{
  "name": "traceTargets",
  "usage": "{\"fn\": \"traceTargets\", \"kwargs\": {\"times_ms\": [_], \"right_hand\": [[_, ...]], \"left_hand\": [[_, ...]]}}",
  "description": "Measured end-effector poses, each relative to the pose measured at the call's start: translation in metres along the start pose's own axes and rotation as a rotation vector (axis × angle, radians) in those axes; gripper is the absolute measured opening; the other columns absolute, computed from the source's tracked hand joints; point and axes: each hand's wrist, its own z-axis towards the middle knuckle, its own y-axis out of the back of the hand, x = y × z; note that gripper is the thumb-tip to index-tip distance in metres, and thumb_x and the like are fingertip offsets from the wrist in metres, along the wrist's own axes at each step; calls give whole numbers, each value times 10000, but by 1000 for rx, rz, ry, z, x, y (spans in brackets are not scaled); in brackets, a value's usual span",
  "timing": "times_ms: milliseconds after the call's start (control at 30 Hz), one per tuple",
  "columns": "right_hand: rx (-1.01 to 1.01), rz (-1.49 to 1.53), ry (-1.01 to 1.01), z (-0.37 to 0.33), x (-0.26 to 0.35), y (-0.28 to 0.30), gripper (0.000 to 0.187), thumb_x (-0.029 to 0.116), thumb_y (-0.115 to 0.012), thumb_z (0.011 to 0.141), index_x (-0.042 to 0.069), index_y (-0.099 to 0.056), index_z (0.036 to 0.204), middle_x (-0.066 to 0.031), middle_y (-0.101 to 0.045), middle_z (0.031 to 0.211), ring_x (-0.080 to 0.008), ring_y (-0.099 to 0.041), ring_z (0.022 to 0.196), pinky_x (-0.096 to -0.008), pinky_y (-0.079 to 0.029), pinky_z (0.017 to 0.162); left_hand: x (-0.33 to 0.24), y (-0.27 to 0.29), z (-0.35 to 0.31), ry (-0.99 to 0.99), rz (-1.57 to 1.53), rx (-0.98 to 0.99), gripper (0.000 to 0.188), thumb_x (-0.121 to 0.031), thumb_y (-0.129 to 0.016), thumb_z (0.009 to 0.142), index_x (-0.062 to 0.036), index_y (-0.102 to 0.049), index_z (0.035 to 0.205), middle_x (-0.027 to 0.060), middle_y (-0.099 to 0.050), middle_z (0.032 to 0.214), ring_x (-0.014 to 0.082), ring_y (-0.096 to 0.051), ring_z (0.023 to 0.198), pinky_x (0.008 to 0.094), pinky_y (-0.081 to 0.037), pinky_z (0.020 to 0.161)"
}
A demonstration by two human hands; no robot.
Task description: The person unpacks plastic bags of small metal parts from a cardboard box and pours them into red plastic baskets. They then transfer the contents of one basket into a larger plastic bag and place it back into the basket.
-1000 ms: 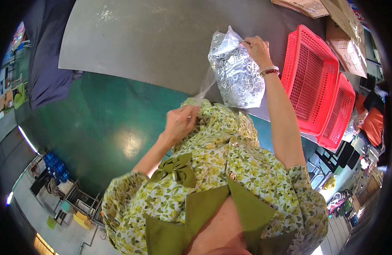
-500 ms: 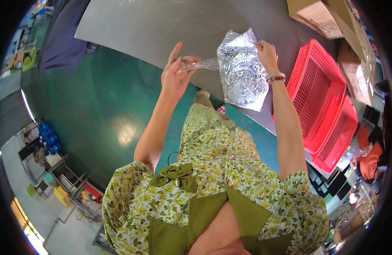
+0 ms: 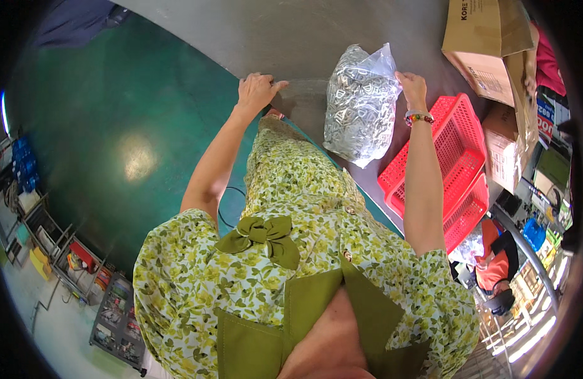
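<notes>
A clear plastic bag [image 3: 361,107] full of small silvery metal buckle-like pieces stands on the grey table [image 3: 266,31]. At its upper right corner, my right hand [image 3: 413,87] pinches the plastic, a beaded bracelet on that wrist. My left hand [image 3: 258,91] is at the table's edge, left of the bag. Its fingers are curled and its thumb side points toward the bag. A faint line runs from there toward the bag; whether it is a clear strip in the fingers, I cannot tell.
Red plastic baskets [image 3: 459,139] lie right of the bag, partly behind my right forearm. Open cardboard boxes [image 3: 487,54] stand at the far right. Another person in orange [image 3: 497,262] is at the right. A shelf cart [image 3: 118,322] stands on the left.
My left hand has turned over and its fingers have curled; the clear strip plainly seen in it before is now hardly visible. My right hand stays on the bag's corner. The view has shifted.
</notes>
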Motion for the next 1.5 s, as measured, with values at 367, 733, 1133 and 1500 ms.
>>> {"fn": "traceTargets", "kwargs": {"times_ms": [367,733,1133,1500], "right_hand": [[-166,156,-49,-13,-14,6,363,331,-701,770,-31,-698,757,-145,-671,699,-241,-644,702,-370,-482,706],[-50,-516,114,-238,8,-17,467,358,-712,801,36,-549,1098,-74,-600,978,-270,-494,995,-500,-367,839],[-400,115,152,-235,-13,-90,161,104,-790,636,142,-715,774,12,-600,910,-249,-476,1000,-434,-398,811],[-324,50,137,-232,24,-94,122,183,-748,704,138,-736,817,-2,-576,918,-263,-452,1034,-482,-354,845]], "left_hand": [[200,141,-37,261,511,-845,320,-278,-706,747,-22,-724,938,142,-696,837,279,-661,767,387,-514,730],[80,301,-38,-382,-264,-741,128,6,-627,738,31,-633,864,155,-570,1090,235,-594,920,309,-520,627],[-184,36,-7,-861,41,544,478,-254,-693,826,-225,-567,1286,128,-544,1008,285,-607,898,395,-516,754],[-106,11,33,-758,-173,276,294,-310,-756,770,-69,-632,883,118,-535,914,309,-582,841,412,-487,705]]}}
